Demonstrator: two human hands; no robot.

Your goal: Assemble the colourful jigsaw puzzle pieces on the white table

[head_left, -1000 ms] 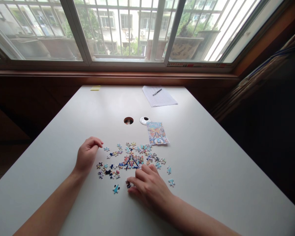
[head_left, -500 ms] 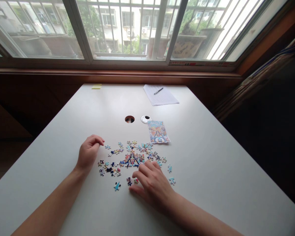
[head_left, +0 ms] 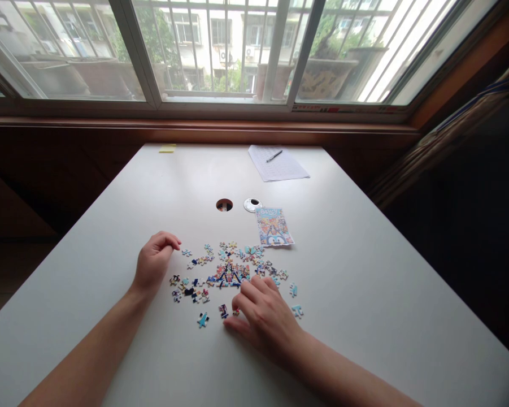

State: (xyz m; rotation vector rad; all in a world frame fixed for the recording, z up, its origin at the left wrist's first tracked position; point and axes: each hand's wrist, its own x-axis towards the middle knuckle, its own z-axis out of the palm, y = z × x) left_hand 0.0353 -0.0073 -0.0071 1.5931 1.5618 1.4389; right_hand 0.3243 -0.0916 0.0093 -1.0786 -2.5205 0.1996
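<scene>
Several small jigsaw pieces [head_left: 203, 262] lie scattered on the white table [head_left: 364, 271]. A joined cluster of pieces [head_left: 230, 275] sits in their middle. My right hand [head_left: 265, 319] rests palm down just in front of that cluster, fingers spread loosely, its fingertips touching a small piece [head_left: 235, 311]. A dark piece [head_left: 223, 310] and a blue piece [head_left: 202, 320] lie to its left. My left hand [head_left: 155, 263] rests on its side at the left edge of the scatter, fingers curled in, and nothing shows in them. A printed picture card [head_left: 273, 226] lies beyond the pieces.
A round cable hole [head_left: 224, 204] and its white cap [head_left: 252, 204] lie behind the pieces. A sheet of paper [head_left: 279, 165] with a pen [head_left: 273, 156] and a yellow note pad [head_left: 167, 148] sit near the far edge, below the window. A dark curtain hangs at right.
My right hand has drawn slightly right and back, uncovering the dark piece and a small piece at its fingertips. The left hand has stayed put. The camera tilted slightly.
</scene>
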